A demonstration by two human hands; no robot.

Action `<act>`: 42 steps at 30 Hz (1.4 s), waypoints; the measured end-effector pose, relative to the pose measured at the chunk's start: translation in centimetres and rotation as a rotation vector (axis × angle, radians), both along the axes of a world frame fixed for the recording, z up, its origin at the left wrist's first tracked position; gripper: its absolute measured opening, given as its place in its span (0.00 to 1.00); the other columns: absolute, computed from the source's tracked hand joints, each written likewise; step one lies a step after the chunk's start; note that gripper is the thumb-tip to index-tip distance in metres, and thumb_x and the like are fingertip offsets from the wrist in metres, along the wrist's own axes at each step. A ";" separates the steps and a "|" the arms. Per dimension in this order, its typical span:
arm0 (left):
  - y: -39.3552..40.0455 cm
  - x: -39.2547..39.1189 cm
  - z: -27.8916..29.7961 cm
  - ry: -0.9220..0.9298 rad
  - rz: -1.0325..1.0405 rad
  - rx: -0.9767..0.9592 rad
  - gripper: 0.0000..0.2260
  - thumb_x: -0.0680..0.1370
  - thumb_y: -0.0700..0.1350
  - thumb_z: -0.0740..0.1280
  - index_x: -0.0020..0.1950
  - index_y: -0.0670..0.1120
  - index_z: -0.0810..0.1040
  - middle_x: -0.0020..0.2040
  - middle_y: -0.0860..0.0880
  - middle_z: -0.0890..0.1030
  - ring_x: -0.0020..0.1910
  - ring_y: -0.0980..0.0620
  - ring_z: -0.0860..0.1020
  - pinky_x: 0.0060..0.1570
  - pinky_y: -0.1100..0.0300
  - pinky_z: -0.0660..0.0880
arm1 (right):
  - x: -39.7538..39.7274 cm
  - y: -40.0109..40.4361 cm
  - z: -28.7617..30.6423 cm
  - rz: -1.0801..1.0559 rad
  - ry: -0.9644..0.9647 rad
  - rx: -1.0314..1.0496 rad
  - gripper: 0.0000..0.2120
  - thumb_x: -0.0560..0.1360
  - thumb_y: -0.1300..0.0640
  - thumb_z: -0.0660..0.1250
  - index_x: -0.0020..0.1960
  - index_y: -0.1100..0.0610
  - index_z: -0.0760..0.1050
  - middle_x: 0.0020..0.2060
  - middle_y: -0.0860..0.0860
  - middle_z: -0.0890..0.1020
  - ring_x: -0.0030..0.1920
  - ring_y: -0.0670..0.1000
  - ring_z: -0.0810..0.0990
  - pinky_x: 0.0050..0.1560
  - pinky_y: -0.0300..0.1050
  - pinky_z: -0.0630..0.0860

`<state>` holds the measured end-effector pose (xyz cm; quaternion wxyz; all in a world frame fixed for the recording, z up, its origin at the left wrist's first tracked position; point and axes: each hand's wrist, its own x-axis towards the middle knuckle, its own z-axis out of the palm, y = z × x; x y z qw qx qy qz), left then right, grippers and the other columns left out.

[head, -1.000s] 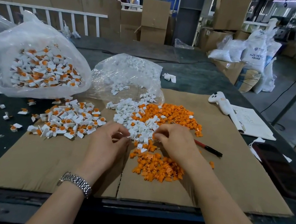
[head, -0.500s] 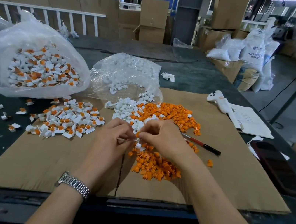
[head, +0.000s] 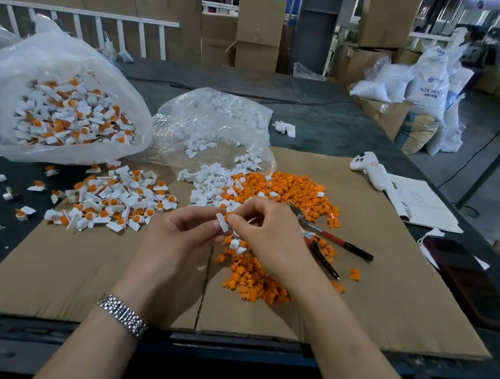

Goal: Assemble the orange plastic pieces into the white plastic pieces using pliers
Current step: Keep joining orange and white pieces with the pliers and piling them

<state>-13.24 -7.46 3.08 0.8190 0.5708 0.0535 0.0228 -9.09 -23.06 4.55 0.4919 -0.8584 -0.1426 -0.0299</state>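
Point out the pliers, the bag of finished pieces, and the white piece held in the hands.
pliers (head: 337, 238): head view, on the red handle near the pivot.
bag of finished pieces (head: 65, 62): head view, on the clear plastic upper wall.
white piece (head: 222, 221): head view, on its flat tab between both hands' fingertips.

Bare cardboard sheet lies open at 4 o'clock and at 7 o'clock, room for a hand to pass. At 12 o'clock the orange pieces and white pieces crowd the way; at 10 o'clock the assembled pile and a full bag. The pliers lie at 3 o'clock, a phone beyond.
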 end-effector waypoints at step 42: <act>0.7 1.3 -1.6 0.140 -0.036 -0.335 0.10 0.72 0.32 0.70 0.52 0.36 0.86 0.52 0.34 0.86 0.50 0.42 0.87 0.40 0.60 0.83 | -0.6 -0.5 0.1 -0.020 -0.056 0.184 0.03 0.79 0.58 0.70 0.49 0.56 0.82 0.39 0.48 0.85 0.40 0.45 0.85 0.48 0.50 0.84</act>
